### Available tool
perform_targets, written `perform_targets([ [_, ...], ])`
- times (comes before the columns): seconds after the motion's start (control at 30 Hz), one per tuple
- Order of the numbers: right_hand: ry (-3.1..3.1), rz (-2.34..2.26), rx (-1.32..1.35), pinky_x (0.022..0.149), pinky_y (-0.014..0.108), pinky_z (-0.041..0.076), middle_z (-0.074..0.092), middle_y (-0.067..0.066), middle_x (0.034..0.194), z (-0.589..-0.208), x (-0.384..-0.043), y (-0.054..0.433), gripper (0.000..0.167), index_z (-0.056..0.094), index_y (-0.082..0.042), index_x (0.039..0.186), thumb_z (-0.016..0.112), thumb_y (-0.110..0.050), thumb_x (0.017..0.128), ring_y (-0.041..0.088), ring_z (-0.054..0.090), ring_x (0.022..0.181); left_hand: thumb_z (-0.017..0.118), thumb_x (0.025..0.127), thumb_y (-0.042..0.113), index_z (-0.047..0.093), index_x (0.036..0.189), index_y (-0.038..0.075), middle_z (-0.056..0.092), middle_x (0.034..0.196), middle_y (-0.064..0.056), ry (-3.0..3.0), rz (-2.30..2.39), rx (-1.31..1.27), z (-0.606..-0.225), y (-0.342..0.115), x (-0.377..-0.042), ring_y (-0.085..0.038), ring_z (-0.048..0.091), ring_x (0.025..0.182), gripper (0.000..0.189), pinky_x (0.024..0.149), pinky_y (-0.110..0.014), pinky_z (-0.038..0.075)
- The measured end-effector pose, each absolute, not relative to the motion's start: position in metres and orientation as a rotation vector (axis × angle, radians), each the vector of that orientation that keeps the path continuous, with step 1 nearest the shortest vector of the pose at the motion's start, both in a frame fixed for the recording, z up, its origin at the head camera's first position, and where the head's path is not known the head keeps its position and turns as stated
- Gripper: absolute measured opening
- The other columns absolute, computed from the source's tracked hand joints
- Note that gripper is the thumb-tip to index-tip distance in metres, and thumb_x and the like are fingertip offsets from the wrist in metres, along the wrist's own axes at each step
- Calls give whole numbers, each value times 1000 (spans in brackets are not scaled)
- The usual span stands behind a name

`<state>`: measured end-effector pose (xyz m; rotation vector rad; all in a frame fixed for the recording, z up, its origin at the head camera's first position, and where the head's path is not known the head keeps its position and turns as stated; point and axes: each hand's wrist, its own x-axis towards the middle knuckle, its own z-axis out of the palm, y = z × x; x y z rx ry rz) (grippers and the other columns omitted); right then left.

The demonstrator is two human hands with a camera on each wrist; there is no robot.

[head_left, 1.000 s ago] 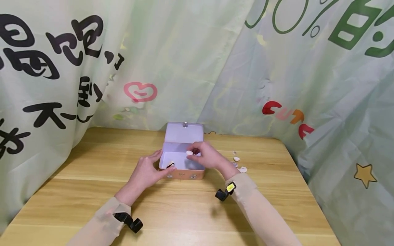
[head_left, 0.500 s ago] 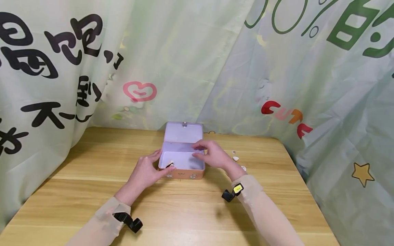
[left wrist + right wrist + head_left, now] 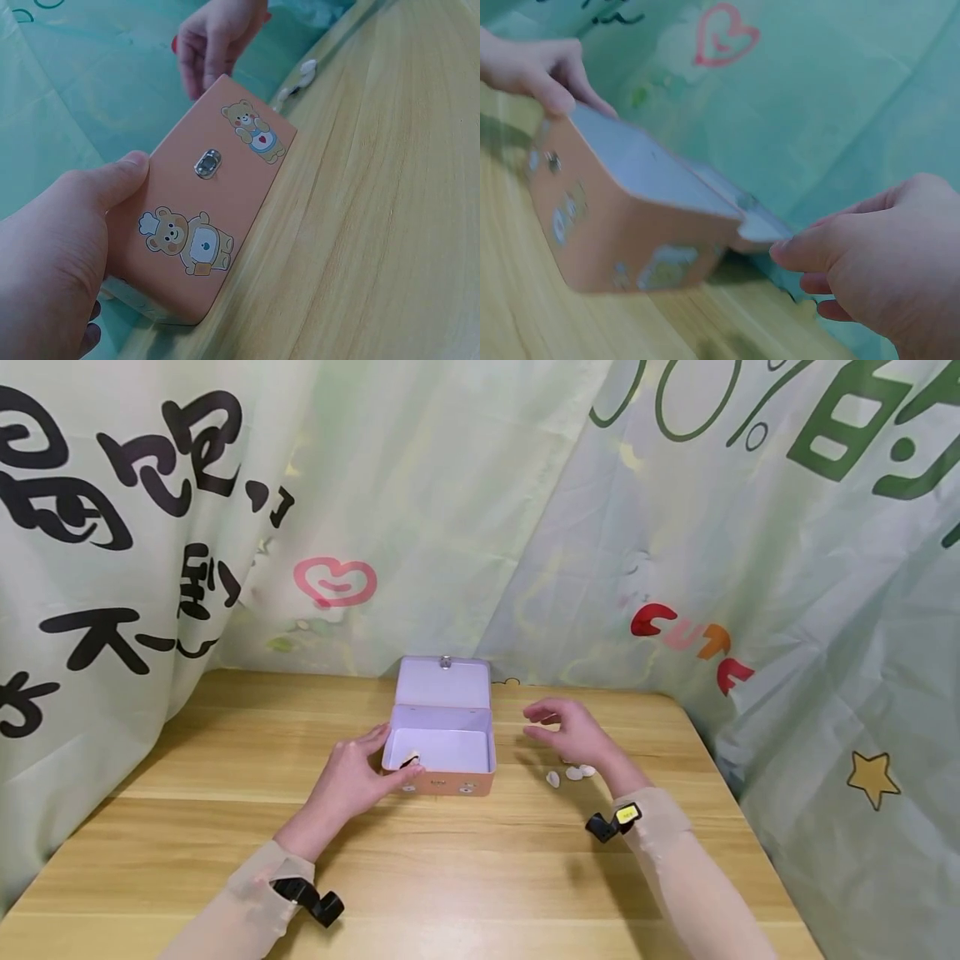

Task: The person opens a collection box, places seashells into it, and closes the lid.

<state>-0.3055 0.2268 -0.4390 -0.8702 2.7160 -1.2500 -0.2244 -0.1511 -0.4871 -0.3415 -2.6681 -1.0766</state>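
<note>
A small orange tin box (image 3: pixel 438 784) with a lilac inside stands with its hinged lid (image 3: pixel 444 683) raised. My left hand (image 3: pixel 351 779) grips its left end, thumb over the front rim and fingers along the side. Bear pictures and a metal catch (image 3: pixel 208 163) mark the front in the left wrist view. A small whitish piece (image 3: pixel 412 757) with a dark edge shows inside, near my thumb. To the right of the box, my right hand (image 3: pixel 577 737) hovers over the table with fingers loosely bent and nothing in them. Several small white shell-like pieces (image 3: pixel 552 778) lie beneath it, some hidden.
Everything stands on a wooden table (image 3: pixel 442 877). A printed curtain (image 3: pixel 420 510) hangs behind its back edge and along both sides. The lid leans up close to that curtain.
My right hand held a white shell-like piece over the box, let it go, and has drawn back to the right above the loose pieces. The left hand keeps its grip on the box.
</note>
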Motion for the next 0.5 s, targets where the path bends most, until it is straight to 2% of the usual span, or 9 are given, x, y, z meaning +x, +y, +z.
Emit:
perform_targets([
  [0.1, 2743, -1243, -809, 100, 56, 53, 70, 26, 125, -447, -310, 241, 31, 70, 7, 127, 75, -8, 99, 39, 67, 115, 84, 81, 67, 57, 143, -9, 55, 145, -29, -2662, -1069, -350, -487, -151, -224, -19, 57, 56, 102, 54, -34, 49],
  [0.13, 2754, -1235, -794, 99, 56, 53, 70, 26, 126, -449, -311, 245, 32, 70, 8, 127, 75, -7, 99, 40, 67, 116, 84, 81, 67, 57, 143, -9, 55, 145, -29, -2657, -1067, -354, -488, -152, -224, -25, 64, 63, 102, 59, -36, 53],
  [0.2, 2763, -1230, -754, 99, 56, 53, 70, 26, 127, -453, -313, 252, 33, 69, 9, 127, 75, -6, 99, 41, 66, 117, 84, 81, 68, 58, 142, -9, 55, 145, -28, -2650, -1062, -358, -488, -152, -224, -40, 74, 87, 102, 74, -41, 59],
  [0.27, 2772, -1221, -717, 99, 57, 53, 69, 26, 128, -457, -314, 258, 34, 68, 10, 128, 75, -6, 99, 42, 64, 118, 84, 81, 68, 59, 142, -8, 56, 144, -28, -2641, -1060, -359, -488, -152, -225, -51, 66, 115, 101, 86, -45, 57],
  [0.33, 2780, -1216, -667, 100, 58, 52, 68, 26, 129, -461, -315, 265, 35, 68, 9, 130, 74, -8, 100, 43, 63, 119, 84, 80, 67, 59, 142, -8, 57, 144, -26, -2636, -1060, -360, -489, -153, -225, -52, 55, 129, 100, 90, -48, 57],
  [0.5, 2808, -1202, -538, 101, 57, 51, 68, 24, 128, -471, -315, 280, 38, 67, 8, 131, 75, -12, 100, 42, 63, 119, 85, 81, 66, 60, 141, -8, 57, 143, -27, -2631, -1050, -371, -488, -152, -226, -52, 53, 130, 99, 94, -51, 57],
])
